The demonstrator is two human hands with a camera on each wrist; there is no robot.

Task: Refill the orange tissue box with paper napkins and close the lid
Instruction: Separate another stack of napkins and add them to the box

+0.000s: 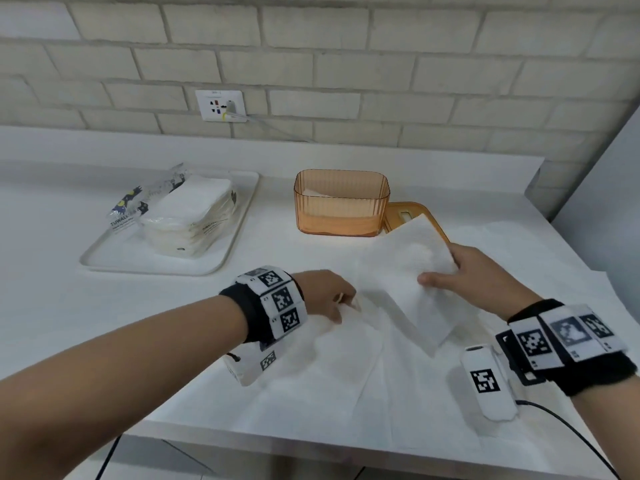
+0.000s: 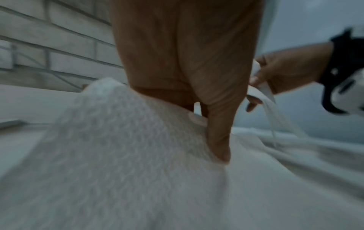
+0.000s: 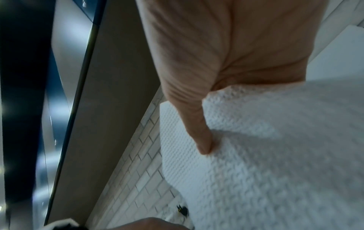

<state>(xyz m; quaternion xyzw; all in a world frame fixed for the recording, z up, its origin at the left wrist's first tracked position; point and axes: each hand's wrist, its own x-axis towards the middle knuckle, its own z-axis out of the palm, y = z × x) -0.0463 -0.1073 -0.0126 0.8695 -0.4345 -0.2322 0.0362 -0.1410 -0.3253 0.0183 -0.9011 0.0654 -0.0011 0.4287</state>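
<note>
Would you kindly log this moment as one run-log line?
right hand: holds folded napkin | left hand: pinches napkin on counter | orange tissue box: open | lid: beside box

Kitchen-like room: white countertop (image 1: 104, 323), brick-tile wall (image 1: 346, 64), wall socket (image 1: 220, 105)

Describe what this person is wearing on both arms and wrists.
Both forearms are bare, with no sleeves. The left hand and right hand each have a black fabric wristband wrapped in white panels printed with black square codes. A white coded camera pod hangs under each wrist, trailing thin black cables.
</note>
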